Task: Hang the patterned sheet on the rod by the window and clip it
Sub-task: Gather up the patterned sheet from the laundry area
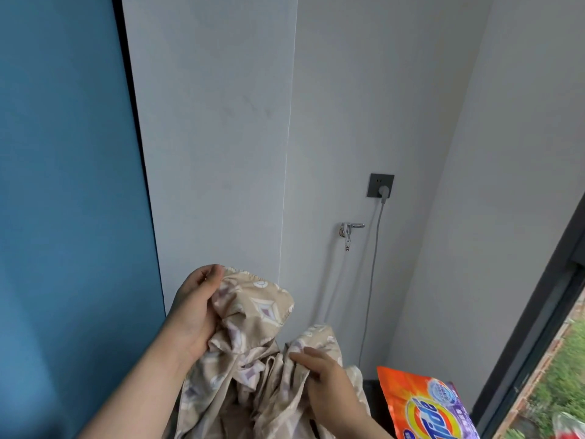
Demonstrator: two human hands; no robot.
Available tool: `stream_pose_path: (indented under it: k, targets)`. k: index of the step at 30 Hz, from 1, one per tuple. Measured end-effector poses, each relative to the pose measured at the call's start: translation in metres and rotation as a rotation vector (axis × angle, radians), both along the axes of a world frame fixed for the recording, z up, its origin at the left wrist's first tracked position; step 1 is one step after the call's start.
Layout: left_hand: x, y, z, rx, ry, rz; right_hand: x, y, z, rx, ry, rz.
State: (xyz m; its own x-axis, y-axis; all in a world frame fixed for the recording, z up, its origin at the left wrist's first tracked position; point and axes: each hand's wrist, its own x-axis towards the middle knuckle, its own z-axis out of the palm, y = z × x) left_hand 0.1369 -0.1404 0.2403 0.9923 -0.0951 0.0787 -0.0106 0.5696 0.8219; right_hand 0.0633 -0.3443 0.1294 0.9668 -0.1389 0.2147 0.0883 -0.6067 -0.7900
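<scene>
The patterned sheet (253, 315) is beige with pale lilac and white diamond shapes, bunched up low in the middle of the view. My left hand (194, 308) grips its gathered, elastic-looking edge and holds that part raised. My right hand (319, 372) pinches a lower fold of the same sheet, a little to the right. The rest of the cloth hangs down out of the frame. No rod and no clips show in this view.
A grey wall with a socket and plug (381, 186), a hanging cable and a chrome tap (349, 231) faces me. A blue panel (63, 185) fills the left. An orange detergent bag (424, 407) stands at lower right beside the dark window frame (538, 312).
</scene>
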Motion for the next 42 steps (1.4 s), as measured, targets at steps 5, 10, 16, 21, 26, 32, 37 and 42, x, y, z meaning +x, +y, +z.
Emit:
stream_pose_path:
  k: [5,10,16,21,26,32,37,42]
  targets:
    - [-0.001,-0.004,-0.006,0.115,0.036,0.068,0.004,-0.006,0.028,0.371,-0.140,-0.247]
    - [0.008,-0.022,-0.003,0.010,0.179,0.050,0.026,0.019,0.075,0.532,-0.228,-0.099]
    - [0.006,-0.040,0.012,0.180,0.053,0.029,0.044,0.035,0.090,0.567,-0.141,0.122]
    - [0.006,-0.021,-0.001,0.765,-0.220,0.139,0.067,0.026,0.092,0.671,-0.069,-0.082]
    - [-0.052,0.035,-0.110,1.088,-0.502,0.584,0.084,0.000,0.096,0.247,-0.175,-0.378]
    - [-0.021,-0.040,-0.143,1.453,-0.500,0.155,0.096,-0.009,0.048,-0.209,0.078,-0.247]
    - [0.004,-0.074,-0.178,1.358,-0.275,-0.062,0.097,-0.027,0.000,0.018,0.274,0.143]
    - [0.006,-0.061,-0.185,1.187,-0.297,-0.223,0.106,-0.033,-0.049,-0.365,0.343,0.172]
